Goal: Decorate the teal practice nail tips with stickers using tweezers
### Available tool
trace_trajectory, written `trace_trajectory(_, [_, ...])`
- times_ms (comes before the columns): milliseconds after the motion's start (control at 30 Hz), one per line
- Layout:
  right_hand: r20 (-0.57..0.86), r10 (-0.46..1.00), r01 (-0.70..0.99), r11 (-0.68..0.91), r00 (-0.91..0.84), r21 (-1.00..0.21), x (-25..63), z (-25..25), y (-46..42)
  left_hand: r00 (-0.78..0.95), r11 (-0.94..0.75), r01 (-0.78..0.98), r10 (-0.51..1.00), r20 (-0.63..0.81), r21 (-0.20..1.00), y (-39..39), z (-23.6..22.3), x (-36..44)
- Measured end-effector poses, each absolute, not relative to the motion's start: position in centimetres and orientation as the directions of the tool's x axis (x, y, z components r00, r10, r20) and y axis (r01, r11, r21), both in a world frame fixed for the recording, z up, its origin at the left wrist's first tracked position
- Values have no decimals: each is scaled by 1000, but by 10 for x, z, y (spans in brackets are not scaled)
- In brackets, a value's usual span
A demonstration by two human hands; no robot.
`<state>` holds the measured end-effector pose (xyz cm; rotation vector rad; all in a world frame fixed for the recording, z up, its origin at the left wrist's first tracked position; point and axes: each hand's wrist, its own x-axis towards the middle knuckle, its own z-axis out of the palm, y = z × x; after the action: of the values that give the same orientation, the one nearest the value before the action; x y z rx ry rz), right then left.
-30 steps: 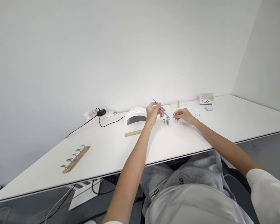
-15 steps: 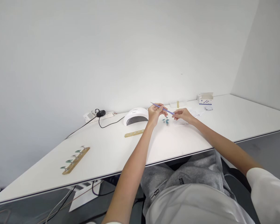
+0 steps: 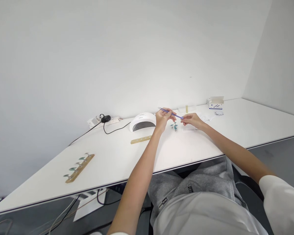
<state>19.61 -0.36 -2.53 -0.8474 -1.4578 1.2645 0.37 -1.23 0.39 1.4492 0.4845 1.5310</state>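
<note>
Front-left of the white lamp [image 3: 142, 118], one strip [image 3: 80, 168] already bears its row; the second strip [image 3: 139, 140] before the lamp shows pale spots. Right of it, teal pieces [image 3: 175, 127] stand loose; the left hand [image 3: 163, 118] pinches a purple tool [image 3: 171, 113] touching the right hand's [image 3: 192, 121] curled fingers, their hold unclear.

– Can you read anything on that box [image 3: 216, 105], well to the right of the white lamp [image 3: 142, 117]?
– Blue letters on its front; I'd take them for "Alcohol Pads", but they're blurred.
– And on the lamp itself?
– Two short lines of lettering on top, too small for me.
– What about those grey trousers [image 3: 208, 176], in front of the lamp and to its right?
– Two dark labels [image 3: 163, 202] with pale lettering; I can't make out a word on either.
</note>
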Motion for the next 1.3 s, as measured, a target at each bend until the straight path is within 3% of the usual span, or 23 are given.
trace_trajectory(367, [201, 942, -202, 149, -270, -968, 197, -25, -2, 116, -493, -352, 820, 560, 795, -12, 5, 4])
trace_trajectory(1300, [210, 937, -172, 167, -278, -971, 198, -25, -1, 116, -491, -297, 833, 541, 819, -13, 6, 3])
